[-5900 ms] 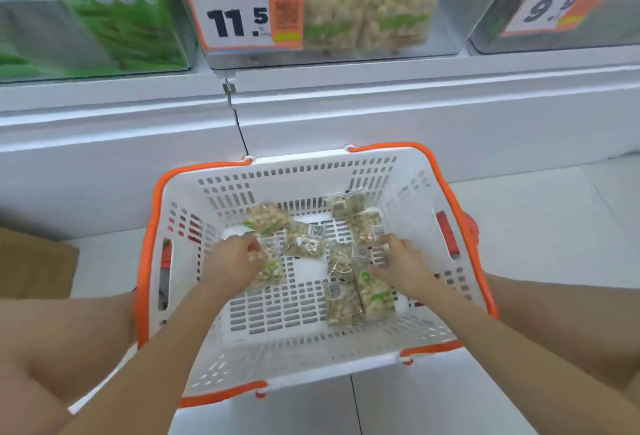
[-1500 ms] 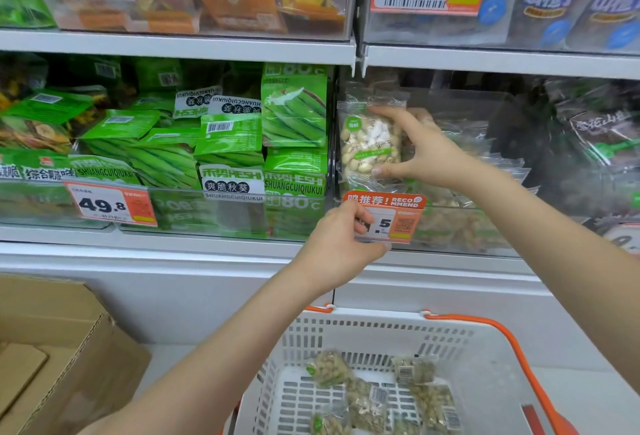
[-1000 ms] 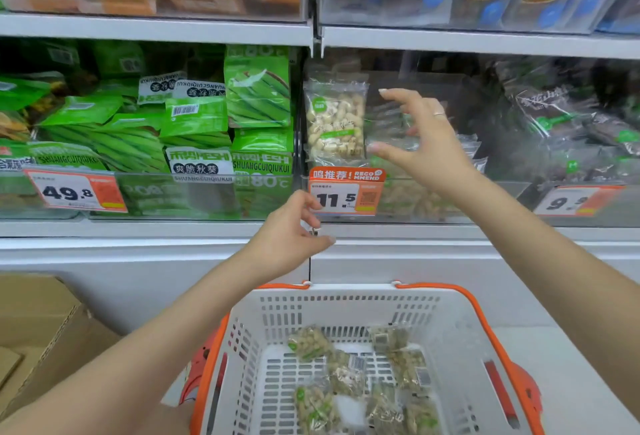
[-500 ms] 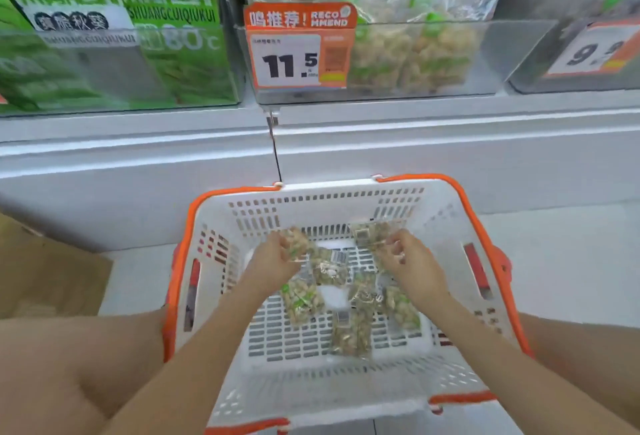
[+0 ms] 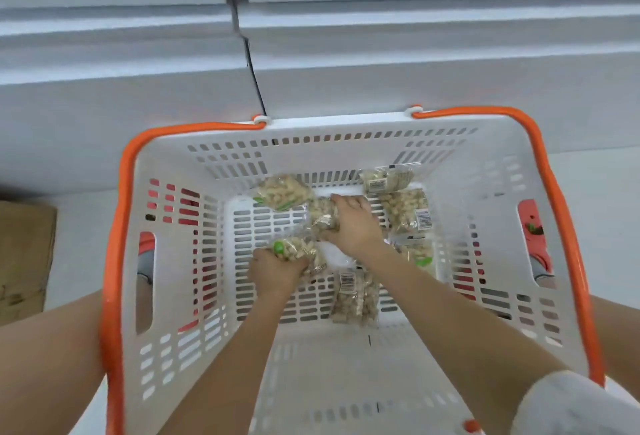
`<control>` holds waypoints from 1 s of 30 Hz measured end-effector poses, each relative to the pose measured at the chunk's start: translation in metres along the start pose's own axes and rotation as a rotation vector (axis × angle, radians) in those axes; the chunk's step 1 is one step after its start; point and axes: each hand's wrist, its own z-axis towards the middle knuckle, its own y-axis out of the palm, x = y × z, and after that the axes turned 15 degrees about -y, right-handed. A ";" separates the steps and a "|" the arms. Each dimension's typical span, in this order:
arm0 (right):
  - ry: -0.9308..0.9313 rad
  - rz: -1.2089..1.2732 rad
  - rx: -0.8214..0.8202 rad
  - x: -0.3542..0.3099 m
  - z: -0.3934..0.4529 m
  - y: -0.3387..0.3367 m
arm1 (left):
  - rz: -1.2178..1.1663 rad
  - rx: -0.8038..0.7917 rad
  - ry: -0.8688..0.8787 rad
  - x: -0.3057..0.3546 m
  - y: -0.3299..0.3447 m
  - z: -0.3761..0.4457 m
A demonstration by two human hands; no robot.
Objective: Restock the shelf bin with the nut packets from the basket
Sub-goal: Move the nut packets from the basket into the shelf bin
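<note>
Both hands are down inside the basket (image 5: 166, 171). A nut packet with a green label (image 5: 294, 249) is gripped by the left hand (image 5: 277, 273), fingers curled round it, near the basket's middle. A second packet (image 5: 322, 214) is held by the right hand (image 5: 353, 223), just beyond the first toward the basket's far wall. Loose packets are left in the basket: one at the far wall (image 5: 282, 191), three along the right side (image 5: 388, 178) (image 5: 408, 209) (image 5: 420, 256), one toward the near wall (image 5: 356, 296). The shelf bin is not in view.

Risks, as judged:
- Slippery film; a packet could be dropped on the lift if pinched only by an edge.
- A neighbouring packet could be dragged up and spilled onto the floor.
- Packets could be snagged on the basket's rim on the way out.
</note>
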 end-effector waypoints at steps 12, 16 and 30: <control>0.017 0.060 0.043 -0.020 -0.029 -0.026 | -0.411 -0.173 -0.032 0.021 -0.041 -0.057; -0.059 0.148 0.260 -0.041 -0.070 -0.045 | -0.613 -0.422 -0.041 0.032 -0.058 -0.090; -0.500 0.345 0.499 -0.103 -0.200 -0.122 | -0.708 -0.793 0.548 0.041 -0.132 -0.242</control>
